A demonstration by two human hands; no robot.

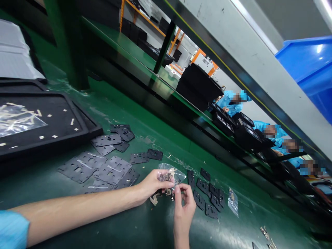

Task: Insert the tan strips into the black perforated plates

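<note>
My left hand (pixel 153 183) comes in from the left in a blue sleeve and grips a clear plastic bag (pixel 173 174) holding small tan and dark parts. My right hand (pixel 183 202) rises from below, its fingertips pinched at the bag's lower edge. What they pinch is partly hidden. Loose tan-and-metal pieces (pixel 155 197) lie under the hands. Flat black perforated plates (pixel 204 193) lie to the right of my hands, and larger grey-black sheets (pixel 111 169) lie to the left. A small clear bag (pixel 232 202) lies further right.
A black tray (pixel 44 129) on the green workbench (pixel 145 228) holds a plastic bag and pale strips. Metal strips lie at the lower right. A grey beam crosses above, with a blue bin (pixel 308 69) beyond it. Co-workers in blue (pixel 230 103) sit across the bench among black crates (pixel 223 121).
</note>
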